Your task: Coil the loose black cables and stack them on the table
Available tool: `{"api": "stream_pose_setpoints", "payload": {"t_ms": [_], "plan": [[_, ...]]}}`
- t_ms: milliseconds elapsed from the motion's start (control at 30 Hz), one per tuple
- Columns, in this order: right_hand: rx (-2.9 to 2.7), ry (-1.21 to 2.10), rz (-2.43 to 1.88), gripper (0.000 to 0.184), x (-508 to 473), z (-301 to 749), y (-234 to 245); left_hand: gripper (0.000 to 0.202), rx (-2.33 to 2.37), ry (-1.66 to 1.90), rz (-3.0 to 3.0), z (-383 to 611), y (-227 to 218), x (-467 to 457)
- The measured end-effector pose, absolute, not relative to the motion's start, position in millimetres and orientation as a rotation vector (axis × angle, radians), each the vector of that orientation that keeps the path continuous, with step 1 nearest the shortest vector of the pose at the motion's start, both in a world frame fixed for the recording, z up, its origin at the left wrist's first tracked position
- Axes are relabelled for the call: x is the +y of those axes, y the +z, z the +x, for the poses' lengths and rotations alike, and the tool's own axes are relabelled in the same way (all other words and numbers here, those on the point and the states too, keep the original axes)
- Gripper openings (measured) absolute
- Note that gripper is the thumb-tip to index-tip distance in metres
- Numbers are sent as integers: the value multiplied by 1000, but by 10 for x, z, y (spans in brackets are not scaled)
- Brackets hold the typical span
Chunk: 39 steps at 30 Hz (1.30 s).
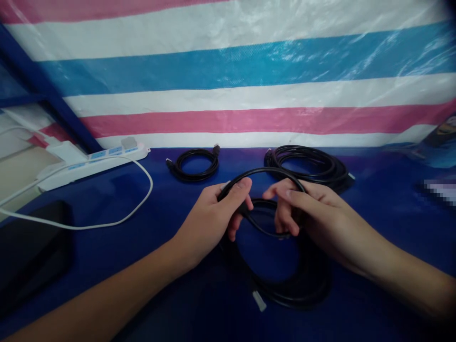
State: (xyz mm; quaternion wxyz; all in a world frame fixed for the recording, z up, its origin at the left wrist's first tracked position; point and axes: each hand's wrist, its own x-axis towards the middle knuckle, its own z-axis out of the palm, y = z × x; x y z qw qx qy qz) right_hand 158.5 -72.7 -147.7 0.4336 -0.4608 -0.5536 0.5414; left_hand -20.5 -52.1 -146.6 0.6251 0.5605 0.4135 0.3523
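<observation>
My left hand (213, 216) is closed around a black cable (285, 285), gripping its coil at the left side. My right hand (302, 206) pinches the same cable on the right, fingers curled over a loop that arches between both hands. The rest of this cable lies in loose rings on the blue table (149, 266) below my hands, with a pale connector (259, 300) at its near end.
Two more black cable coils lie behind: a small coil (194, 165) and a larger coil (309, 166). A white power strip (92, 161) with a white cord (107, 221) sits far left. A dark flat object (32, 247) lies near left. A striped tarp (228, 71) backs the table.
</observation>
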Motion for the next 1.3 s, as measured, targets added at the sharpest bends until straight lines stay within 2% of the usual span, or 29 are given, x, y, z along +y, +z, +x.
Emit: {"api": "stream_pose_setpoints", "payload": {"t_ms": [100,200,333,467,767,867,1000,1167,1300], "plan": [[-1410,1443,-1107,39,-771,1580,-1456,49,1001,770,1382,-217,-1430,-539],[-1451,1358,-1086,39,-797,1573,-1461,48,985,776,1452,-213,-1401,-552],[-1492,1257,-1132,38,-799,1572,-1499,31,728,711,1145,-193,-1391,-558],[-1406,1297,-1152,40,-811,1550,-1515,16,606,658,920,-179,-1362,-564],[-1353,1396,-1090,37,-868,1472,-1485,48,727,599,954,-196,-1311,-579],[-1563,1358,-1092,39,-892,1516,-1478,48,750,435,1019,-217,-1312,-576],[-1862,1165,-1044,19,-954,1543,-1463,41,809,328,1154,-224,-1326,-608],[-2074,1201,-998,29,-972,1472,-1450,63,951,345,1195,-226,-1387,-642],[-2082,1034,-1053,11,-942,1458,-1462,66,906,392,1191,-225,-1428,-626]]}}
